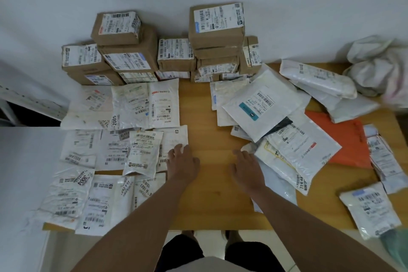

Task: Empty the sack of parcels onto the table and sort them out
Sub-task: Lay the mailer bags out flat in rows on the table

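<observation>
The sack (pixel 375 64) lies crumpled and slack at the table's far right corner, so the emptying looks done; the step in hand is the sorting. Brown boxes (pixel 172 46) stand stacked against the wall at the back; flat white mailers (pixel 114 152) lie label-up in overlapping rows over the left half of the table (pixel 212 201); on the right a loose heap (pixel 278 121) of mailers is not yet sorted, with an orange envelope (pixel 344 139) half under it and a few strays (pixel 368 207) near the right edge.

The left hand (pixel 183 163) lies flat and open, fingers spread, its fingertips on the corner of the nearest sorted mailer; it holds nothing. The right hand (pixel 247 170) is also open and empty, palm down, fingers reaching at the near edge of the heap, touching or just short of it; I cannot tell which.

Roughly half the soft parcels look placed. The next move, as I judge it, calls for the right hand to take one mailer off the heap without dragging its neighbours; the slick bags overlap and may slide together; then it goes to a free spot in the rows on the left.
</observation>
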Motion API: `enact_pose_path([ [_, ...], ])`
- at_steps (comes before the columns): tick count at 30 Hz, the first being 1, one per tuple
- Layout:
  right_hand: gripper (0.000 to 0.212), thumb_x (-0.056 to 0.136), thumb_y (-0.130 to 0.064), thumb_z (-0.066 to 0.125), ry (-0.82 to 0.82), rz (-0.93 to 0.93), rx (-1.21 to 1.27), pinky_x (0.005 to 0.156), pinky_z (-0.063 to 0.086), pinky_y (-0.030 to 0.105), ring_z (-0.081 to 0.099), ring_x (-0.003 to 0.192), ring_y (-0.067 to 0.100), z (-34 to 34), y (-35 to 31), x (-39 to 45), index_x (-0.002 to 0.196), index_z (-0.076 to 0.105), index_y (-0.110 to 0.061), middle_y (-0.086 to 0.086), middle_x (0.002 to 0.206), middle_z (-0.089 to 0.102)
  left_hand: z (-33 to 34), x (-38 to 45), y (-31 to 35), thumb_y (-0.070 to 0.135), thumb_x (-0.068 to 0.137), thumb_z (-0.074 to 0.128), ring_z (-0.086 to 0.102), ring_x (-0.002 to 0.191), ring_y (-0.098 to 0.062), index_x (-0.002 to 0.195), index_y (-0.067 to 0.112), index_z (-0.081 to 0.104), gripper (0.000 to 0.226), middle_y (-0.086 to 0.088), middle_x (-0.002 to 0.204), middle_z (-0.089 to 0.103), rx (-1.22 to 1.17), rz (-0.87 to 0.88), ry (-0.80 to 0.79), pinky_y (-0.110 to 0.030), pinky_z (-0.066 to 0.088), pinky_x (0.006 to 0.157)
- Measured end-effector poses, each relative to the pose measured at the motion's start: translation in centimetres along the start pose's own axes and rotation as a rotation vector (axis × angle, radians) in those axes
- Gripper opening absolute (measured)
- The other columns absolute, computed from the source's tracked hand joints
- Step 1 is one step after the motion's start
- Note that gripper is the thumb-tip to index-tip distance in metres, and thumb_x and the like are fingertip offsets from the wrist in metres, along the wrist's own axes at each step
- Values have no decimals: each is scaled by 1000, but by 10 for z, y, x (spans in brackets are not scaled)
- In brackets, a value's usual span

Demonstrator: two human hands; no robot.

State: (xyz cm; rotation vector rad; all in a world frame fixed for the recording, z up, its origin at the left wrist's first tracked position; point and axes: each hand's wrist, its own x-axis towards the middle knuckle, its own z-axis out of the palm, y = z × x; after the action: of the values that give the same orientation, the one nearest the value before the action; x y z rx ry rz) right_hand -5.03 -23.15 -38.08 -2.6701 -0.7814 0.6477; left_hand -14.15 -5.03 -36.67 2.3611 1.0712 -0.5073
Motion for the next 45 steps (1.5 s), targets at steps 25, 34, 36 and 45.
enact_pose_path([
  [25, 94, 68, -65, 68, 180, 548, 123, 93, 46, 51, 43, 125, 41, 12, 70, -65, 140, 39, -12, 14, 141, 41, 70, -32, 118, 25, 90, 59, 65, 97, -26, 103, 13, 63, 18, -6, 101, 67, -534, 53, -573, -37, 52, 79],
  [34, 78, 78, -76, 46, 258, 265, -159, 70, 50, 43, 60, 93, 37, 9, 71, -57, 126, 49, -14, 15, 112, 60, 65, -25, 102, 20, 94, 53, 62, 101, -31, 100, 9, 61, 15, -16, 110, 65, -353, -33, -358, -29, 42, 73],
  [36, 79, 76, -69, 55, 240, 267, -197, 84, 47, 51, 55, 110, 42, 5, 78, -47, 133, 46, -15, 20, 127, 56, 58, -20, 92, 25, 96, 50, 60, 105, -29, 117, 7, 59, 29, -13, 116, 63, -365, -115, -264, -30, 43, 78],
  [45, 73, 93, -45, 50, -55, 222, 39, 87, 49, 44, 43, 122, 36, -6, 57, -20, 152, 16, -19, 11, 143, 38, 29, -42, 96, 48, 92, 58, 66, 97, -24, 112, 16, 65, 39, -9, 108, 71, -1043, -269, -525, -36, 53, 86],
])
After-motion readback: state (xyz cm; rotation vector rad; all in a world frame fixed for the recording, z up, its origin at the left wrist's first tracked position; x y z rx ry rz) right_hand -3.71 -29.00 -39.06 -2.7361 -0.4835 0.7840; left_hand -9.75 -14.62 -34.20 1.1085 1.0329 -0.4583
